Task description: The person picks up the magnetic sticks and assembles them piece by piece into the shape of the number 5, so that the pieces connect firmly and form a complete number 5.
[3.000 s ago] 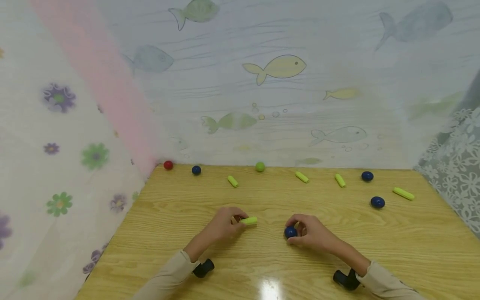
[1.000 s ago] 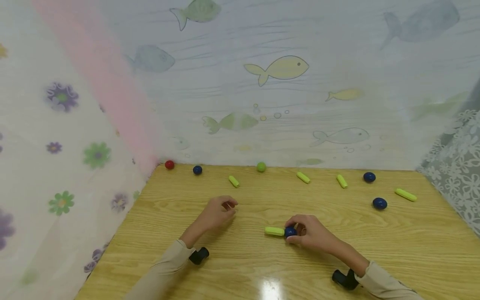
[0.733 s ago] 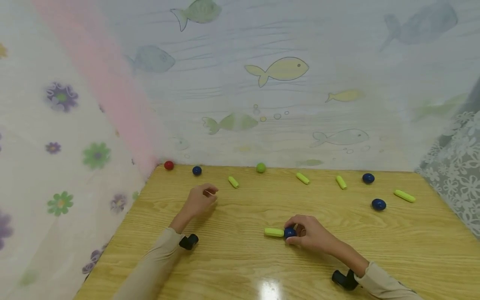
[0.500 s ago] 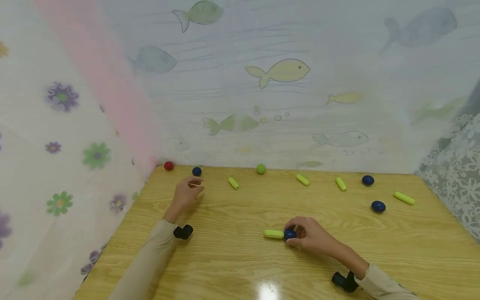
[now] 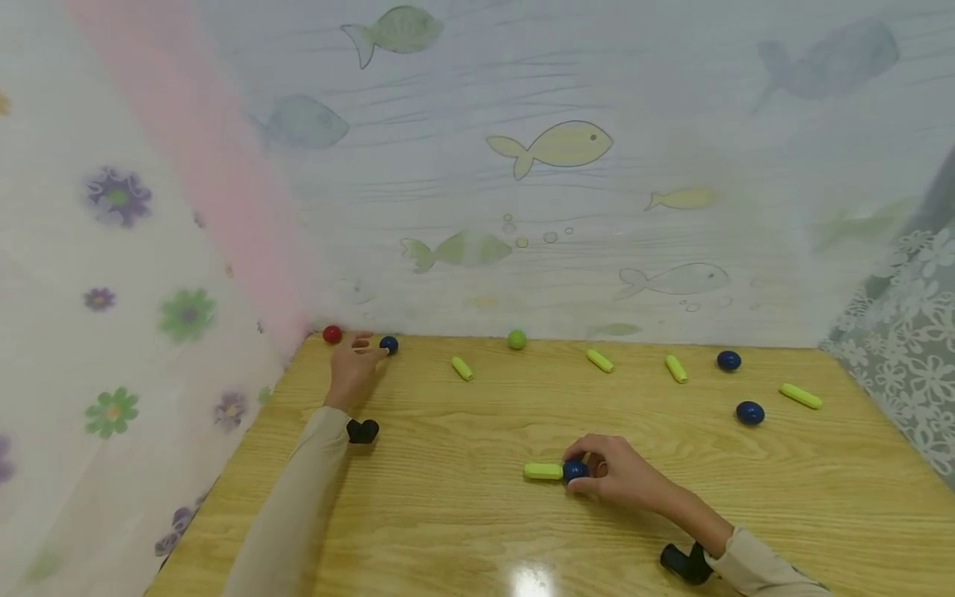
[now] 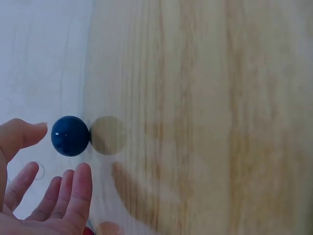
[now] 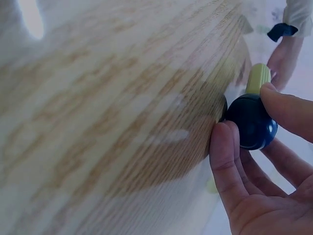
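Note:
At the back left of the table, my left hand [image 5: 352, 371] reaches beside a small blue ball [image 5: 388, 345]. In the left wrist view its thumb and fingers are spread around that ball [image 6: 71, 136], with gaps between them and it. My right hand [image 5: 622, 474] pinches another blue ball [image 5: 574, 471] between thumb and fingertips, low over the table near the middle. A yellow-green ribbed stick [image 5: 543, 472] meets this ball's left side, end-on. In the right wrist view the stick [image 7: 258, 78] stands out from the far side of the gripped ball [image 7: 252, 122].
A red ball [image 5: 332, 334] lies just left of my left hand. Along the back are a green ball [image 5: 516, 339] and several yellow-green sticks [image 5: 462, 369]. Two blue egg-shaped pieces [image 5: 750, 413] lie at the right. A fish-printed curtain [image 5: 448, 166] hangs behind the wooden table [image 5: 418, 531].
My left hand brought its stick against the right hand's blue ball, let go, then moved back and left to the small blue ball. The right hand keeps its hold in place.

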`<act>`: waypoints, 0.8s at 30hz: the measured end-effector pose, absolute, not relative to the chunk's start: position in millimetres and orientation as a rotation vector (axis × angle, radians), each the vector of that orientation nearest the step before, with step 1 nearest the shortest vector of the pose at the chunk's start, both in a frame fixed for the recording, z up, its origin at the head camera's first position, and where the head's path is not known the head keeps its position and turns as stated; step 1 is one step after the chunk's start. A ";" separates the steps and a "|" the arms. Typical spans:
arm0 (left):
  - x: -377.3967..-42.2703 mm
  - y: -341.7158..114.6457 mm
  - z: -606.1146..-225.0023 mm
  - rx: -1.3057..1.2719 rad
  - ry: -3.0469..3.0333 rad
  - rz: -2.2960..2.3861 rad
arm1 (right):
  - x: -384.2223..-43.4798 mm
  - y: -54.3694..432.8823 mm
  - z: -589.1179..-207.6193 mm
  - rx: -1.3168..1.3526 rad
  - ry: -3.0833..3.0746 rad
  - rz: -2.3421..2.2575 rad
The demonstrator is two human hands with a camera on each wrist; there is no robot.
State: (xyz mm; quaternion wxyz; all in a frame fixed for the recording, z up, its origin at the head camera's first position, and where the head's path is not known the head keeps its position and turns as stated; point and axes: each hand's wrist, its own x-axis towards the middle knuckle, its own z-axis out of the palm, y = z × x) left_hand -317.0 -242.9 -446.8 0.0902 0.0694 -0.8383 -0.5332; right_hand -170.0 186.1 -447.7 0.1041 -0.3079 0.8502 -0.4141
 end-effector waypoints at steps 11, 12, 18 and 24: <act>-339.0 -238.7 -460.0 0.204 -2.507 -1.459 | -169.9 184.2 -453.6 -0.934 2.491 -1.236; -339.3 -238.4 -460.4 0.204 -2.511 -1.436 | -170.0 184.0 -454.0 -0.930 2.494 -1.230; -340.6 -237.5 -460.8 0.163 -2.524 -1.358 | -169.7 184.3 -452.0 -0.912 2.505 -1.221; -340.1 -235.5 -458.9 0.066 -2.567 -1.319 | -168.7 185.5 -448.5 -0.921 2.508 -1.234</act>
